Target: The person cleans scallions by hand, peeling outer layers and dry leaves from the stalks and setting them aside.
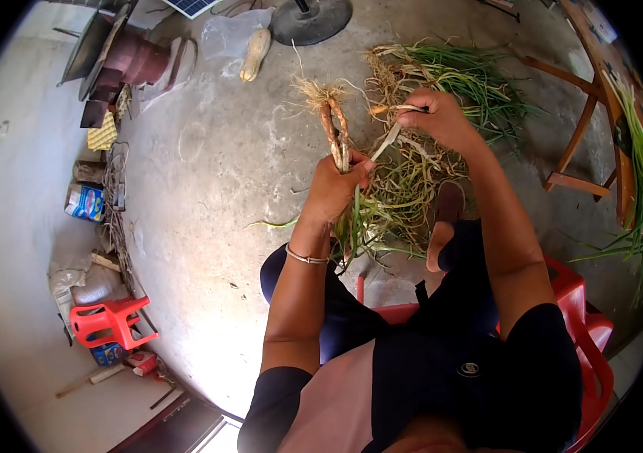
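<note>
My left hand (334, 185) is closed round a few long-stemmed plants (334, 128), whose hairy roots point up and whose green leaves hang below the fist. My right hand (436, 119), to the right and a little higher, pinches a pale strip of stem or leaf (388, 142) that stretches down toward the left fist. Behind and below the right hand lies a heap of green leafy plants (472, 75) with tangled roots. Yellowish stripped leaves (404, 196) are strewn on the floor between my hands and my feet.
A wooden table (627, 151) with green stalks (638, 136) stands at the right. A squash (255, 54) and a plastic bag (227, 34) lie near a round black base (311, 21). One small red chair (110, 323) is at the left wall; another (585, 325) is beside me.
</note>
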Demonstrator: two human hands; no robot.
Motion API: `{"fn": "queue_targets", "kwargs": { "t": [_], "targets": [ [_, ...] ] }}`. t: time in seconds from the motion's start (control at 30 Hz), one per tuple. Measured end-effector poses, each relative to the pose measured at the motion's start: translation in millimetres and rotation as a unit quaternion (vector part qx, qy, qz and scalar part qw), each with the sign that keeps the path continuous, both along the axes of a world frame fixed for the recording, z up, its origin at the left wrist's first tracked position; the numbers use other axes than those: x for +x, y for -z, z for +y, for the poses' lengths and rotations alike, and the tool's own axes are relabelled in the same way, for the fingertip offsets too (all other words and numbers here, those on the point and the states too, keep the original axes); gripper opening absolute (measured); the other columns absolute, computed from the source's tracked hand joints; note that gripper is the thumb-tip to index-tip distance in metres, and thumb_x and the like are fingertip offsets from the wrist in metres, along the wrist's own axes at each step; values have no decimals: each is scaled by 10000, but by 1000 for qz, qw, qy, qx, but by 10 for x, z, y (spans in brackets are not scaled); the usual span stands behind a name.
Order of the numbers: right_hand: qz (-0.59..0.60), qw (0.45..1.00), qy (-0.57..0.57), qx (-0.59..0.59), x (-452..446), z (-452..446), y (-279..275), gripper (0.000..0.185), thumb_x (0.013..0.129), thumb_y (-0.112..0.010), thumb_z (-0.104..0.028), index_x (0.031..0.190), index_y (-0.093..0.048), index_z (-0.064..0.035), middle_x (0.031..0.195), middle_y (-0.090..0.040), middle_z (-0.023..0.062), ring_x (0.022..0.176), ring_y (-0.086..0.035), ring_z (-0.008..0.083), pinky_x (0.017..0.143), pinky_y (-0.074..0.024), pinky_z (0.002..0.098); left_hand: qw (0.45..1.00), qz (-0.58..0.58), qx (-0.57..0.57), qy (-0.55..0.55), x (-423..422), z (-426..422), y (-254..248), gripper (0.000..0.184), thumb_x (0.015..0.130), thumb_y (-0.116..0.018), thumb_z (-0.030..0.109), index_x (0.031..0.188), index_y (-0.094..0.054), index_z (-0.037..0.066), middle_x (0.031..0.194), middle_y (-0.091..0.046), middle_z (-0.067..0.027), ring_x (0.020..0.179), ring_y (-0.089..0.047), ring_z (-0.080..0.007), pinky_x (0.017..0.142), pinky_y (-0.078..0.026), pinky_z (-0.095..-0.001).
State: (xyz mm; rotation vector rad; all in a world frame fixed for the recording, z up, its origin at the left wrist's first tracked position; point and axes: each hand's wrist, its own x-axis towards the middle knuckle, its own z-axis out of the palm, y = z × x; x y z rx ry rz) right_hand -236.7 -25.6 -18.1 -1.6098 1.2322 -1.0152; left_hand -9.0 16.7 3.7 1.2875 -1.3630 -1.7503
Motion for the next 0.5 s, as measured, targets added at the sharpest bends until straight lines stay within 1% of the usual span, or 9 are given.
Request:
{"fn": "queue_targets", "kwargs": {
  "t": [0.17, 0.33, 0.4, 0.43, 0.47, 0.5],
  "targets": [
    [26, 999, 20, 7, 0, -15, -3, 125, 732, -672, -133, 781, -654, -19, 671, -509, 35, 606, -474, 118, 556, -374, 285, 1000, 0, 3, -2, 28, 15, -27, 136, 836, -583, 132, 803, -570, 1, 600, -486, 19, 547, -410, -60, 510, -308, -200],
    [48, 998, 35, -8, 8, -25, -1, 134, 734, -675, -148, 777, -655, -23, 666, -503, 32, 597, -466, 121, 552, -369, 289, 1000, -4, 3, -8, 47, 27, -44, 133, 829, -587, 129, 794, -569, 2, 589, -482, 18, 541, -410, -60, 503, -306, -200],
    [57, 998, 27, -9, -27, -51, 59, 154, 741, -667, -168, 794, -653, -24, 686, -524, 37, 599, -467, 121, 553, -369, 287, 1000, -1, 3, -10, 52, 35, -62, 130, 827, -588, 128, 795, -570, 3, 584, -482, 19, 532, -409, -60, 497, -306, -201],
    [57, 998, 27, -9, -74, -87, 107, 154, 741, -667, -168, 794, -653, -24, 686, -524, 37, 599, -467, 121, 553, -369, 287, 1000, -22, 6, -12, 56, 47, -92, 127, 828, -586, 126, 799, -573, 3, 579, -481, 20, 521, -407, -57, 487, -304, -198],
    [153, 981, 107, -58, -154, -140, 168, 162, 744, -661, -176, 807, -653, -26, 682, -527, 39, 591, -460, 120, 547, -364, 287, 999, -43, 10, -14, 67, 63, -112, 123, 829, -584, 124, 802, -575, 4, 574, -481, 21, 510, -405, -55, 478, -302, -196],
    [247, 945, 186, -105, -245, -171, 218, 171, 748, -656, -183, 820, -653, -28, 677, -531, 40, 584, -453, 119, 541, -358, 288, 999, -44, 10, -13, 149, 99, -93, 123, 829, -584, 124, 802, -575, 4, 574, -481, 21, 510, -405, -55, 478, -302, -196]
  ]
}}
